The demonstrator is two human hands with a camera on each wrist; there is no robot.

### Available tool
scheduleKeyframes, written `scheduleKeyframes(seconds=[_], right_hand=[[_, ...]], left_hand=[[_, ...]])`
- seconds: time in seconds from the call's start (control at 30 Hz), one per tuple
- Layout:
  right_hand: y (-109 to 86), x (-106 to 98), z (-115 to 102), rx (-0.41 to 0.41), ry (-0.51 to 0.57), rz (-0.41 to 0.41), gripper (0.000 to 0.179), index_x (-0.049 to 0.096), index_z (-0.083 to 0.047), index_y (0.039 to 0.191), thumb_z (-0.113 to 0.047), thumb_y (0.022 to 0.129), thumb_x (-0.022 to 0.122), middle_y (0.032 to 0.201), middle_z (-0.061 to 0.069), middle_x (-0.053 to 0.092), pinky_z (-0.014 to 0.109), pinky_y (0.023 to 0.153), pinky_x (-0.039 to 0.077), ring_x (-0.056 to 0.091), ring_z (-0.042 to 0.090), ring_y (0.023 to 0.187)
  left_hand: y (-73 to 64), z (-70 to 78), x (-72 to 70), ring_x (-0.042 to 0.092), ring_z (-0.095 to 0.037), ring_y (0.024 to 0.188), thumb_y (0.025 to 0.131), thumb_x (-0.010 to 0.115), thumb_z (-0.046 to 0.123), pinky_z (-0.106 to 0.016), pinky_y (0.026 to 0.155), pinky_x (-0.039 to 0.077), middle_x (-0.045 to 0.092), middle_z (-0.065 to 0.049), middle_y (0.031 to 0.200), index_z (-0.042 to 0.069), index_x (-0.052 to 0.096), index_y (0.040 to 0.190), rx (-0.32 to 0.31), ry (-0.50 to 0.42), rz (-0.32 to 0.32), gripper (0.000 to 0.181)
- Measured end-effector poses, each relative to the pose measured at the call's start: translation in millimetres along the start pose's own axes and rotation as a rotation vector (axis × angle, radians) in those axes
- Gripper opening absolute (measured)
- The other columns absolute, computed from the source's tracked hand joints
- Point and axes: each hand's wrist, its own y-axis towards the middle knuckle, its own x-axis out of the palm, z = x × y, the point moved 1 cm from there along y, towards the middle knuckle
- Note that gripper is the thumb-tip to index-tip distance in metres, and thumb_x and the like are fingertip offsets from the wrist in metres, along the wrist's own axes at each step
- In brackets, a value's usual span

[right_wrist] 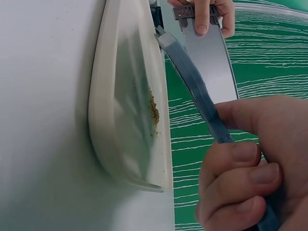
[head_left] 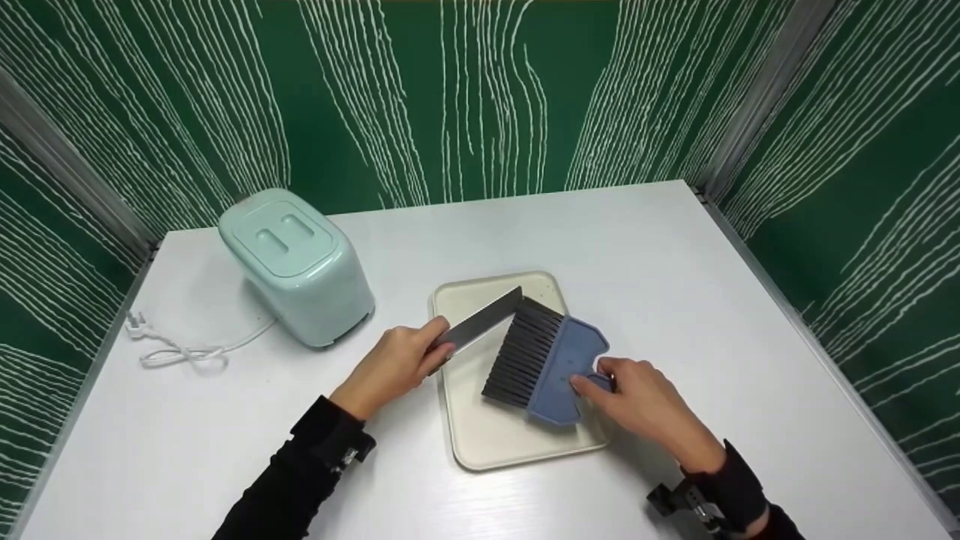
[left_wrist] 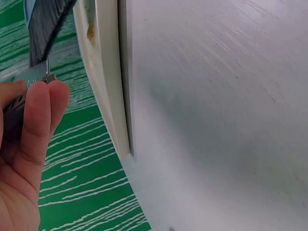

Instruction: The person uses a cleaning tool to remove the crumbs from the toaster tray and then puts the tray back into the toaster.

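Left hand [head_left: 397, 358], fingers pinching grey blade [head_left: 484, 320]; right hand [head_left: 645, 396], fingers pinching handle of blue brush [head_left: 566, 371]. Both tools over cream tray [head_left: 480, 442], blade at brush's ten o'clock. Right wrist view reveals brown crumbs [right_wrist: 154, 110] in tray; head view, brush across tray's middle, alone catches mint-green toaster [head_left: 300, 262] at tray's ten o'clock, white cord [head_left: 202, 351] at nine. White surface [head_left: 675, 277]; green walls [head_left: 491, 97], white streaks.

Tray [head_left: 469, 420] on the table [head_left: 750, 337]; toaster [head_left: 311, 262] behind and to the left, its cord [head_left: 176, 354] lying farther left. Over the tray, flat blade [head_left: 482, 320] left of brush [head_left: 564, 367]. Crumbs [right_wrist: 154, 113] in the tray, apparently beneath blade or brush.
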Motion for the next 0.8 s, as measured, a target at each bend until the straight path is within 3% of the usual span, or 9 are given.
scheduleKeyframes(seconds=[0.3,0.57,0.8], right_hand=[[-1.7,-0.3,2.5,0.007,0.014,-0.104,0.045,0.050,-0.019,0.074,-0.048,0.101,0.069,0.061,-0.009,0.039,0.024,0.051,0.029,0.038,0.009,0.054],[-8.8,-3.9,-7.5,-0.039,0.058,-0.120,0.042,0.054,-0.019,0.074,-0.049,0.100,0.071,0.059,-0.011,0.039,0.022,0.050,0.029,0.039,0.006,0.052],[-8.9,0.5,-12.5,-0.081,0.067,-0.136,0.045,0.049,-0.020,0.072,-0.048,0.098,0.072,0.060,-0.013,0.034,0.021,0.052,0.025,0.033,0.004,0.053]], left_hand=[[0.3,-1.6,0.4,0.052,-0.012,0.060,0.108,0.067,0.018,-0.026,0.054,0.045,0.056,0.001,0.063,0.007,0.057,0.105,-0.003,0.001,0.027,0.015],[-0.2,-1.6,-0.2,0.054,-0.011,0.060,0.107,0.067,0.018,-0.026,0.054,0.045,0.062,0.000,0.065,0.008,0.058,0.106,0.005,0.013,0.033,0.014],[0.1,1.7,0.7,0.049,-0.008,0.060,0.109,0.066,0.019,-0.024,0.055,0.041,0.055,0.003,0.064,0.010,0.057,0.102,0.025,0.025,0.027,0.015]])
